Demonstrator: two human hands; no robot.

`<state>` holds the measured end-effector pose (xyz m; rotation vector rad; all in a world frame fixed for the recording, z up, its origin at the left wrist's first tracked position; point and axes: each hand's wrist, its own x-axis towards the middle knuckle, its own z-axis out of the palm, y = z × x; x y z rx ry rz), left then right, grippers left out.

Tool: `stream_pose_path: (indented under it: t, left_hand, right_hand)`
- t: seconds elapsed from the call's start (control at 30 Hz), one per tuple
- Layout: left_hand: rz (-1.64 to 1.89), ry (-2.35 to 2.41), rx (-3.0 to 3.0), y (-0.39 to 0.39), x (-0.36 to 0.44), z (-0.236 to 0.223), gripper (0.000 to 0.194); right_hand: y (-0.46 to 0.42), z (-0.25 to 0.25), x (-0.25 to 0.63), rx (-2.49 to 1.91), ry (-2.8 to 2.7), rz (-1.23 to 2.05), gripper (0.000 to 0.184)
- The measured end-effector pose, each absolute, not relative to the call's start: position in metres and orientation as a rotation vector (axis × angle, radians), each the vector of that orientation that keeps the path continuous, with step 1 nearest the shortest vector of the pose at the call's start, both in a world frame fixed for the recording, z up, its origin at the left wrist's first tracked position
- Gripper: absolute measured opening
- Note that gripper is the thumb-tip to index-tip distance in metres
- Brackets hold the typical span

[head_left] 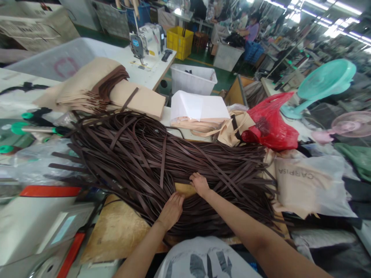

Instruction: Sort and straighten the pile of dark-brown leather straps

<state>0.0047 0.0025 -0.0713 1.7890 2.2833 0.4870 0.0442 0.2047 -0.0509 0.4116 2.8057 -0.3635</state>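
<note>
Shirt (pixel 207 258) | left hand (pixel 171 210), right hand (pixel 200 184) — fingers (pixel 177 197) on tan piece (pixel 185 189), grip unclear | straps (pixel 139 154) on board (pixel 118 229) | workshop (pixel 222 82)

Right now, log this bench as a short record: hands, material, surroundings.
left hand: at near left edge of tan piece
right hand: at its right end
grip: unclear
material: loose, tangled pile of dark brown strips, around tan piece
behind pile: white sheet on peach layers, red plastic bag
farther back: sewing machine, turquoise fan
</note>
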Motion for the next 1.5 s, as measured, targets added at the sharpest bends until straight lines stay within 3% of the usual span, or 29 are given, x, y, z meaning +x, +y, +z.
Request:
stream_pose_path:
  t: [0.17, 0.57, 0.77, 0.87, 1.1, 1.4, 1.5]
  left_hand:
    - [0.489, 2.269, 1.768, 0.003, 0.005, -0.071, 0.025]
    - [0.506, 2.323, 1.742, -0.001, 0.007, -0.072, 0.026]
    - [0.518, 2.263, 1.835, 0.002, 0.006, -0.075, 0.037]
    - [0.498, 2.249, 1.844, 0.003, 0.005, -0.076, 0.033]
    - [0.471, 2.257, 1.827, 0.001, 0.003, -0.076, 0.023]
    - [0.487, 2.315, 1.712, 0.006, 0.007, -0.069, 0.059]
    - [0.486, 2.353, 1.640, 0.011, 0.012, -0.067, 0.061]
  right_hand:
    - [0.197, -0.051, 0.045, 0.449, 2.782, -0.380, 0.018]
    - [0.214, -0.039, 0.053, 0.393, 2.730, -0.638, 0.012]
    - [0.161, -0.039, 0.082, 0.167, 2.778, -0.608, 0.025]
    - [0.168, -0.046, 0.081, 0.108, 2.760, -0.576, 0.018]
    - [0.201, -0.055, 0.064, 0.283, 2.813, -0.321, 0.023]
    - [0.206, -0.053, 0.055, 0.113, 2.746, -0.342, 0.022]
    - [0.197, -0.044, 0.070, 0.048, 2.718, -0.428, 0.023]
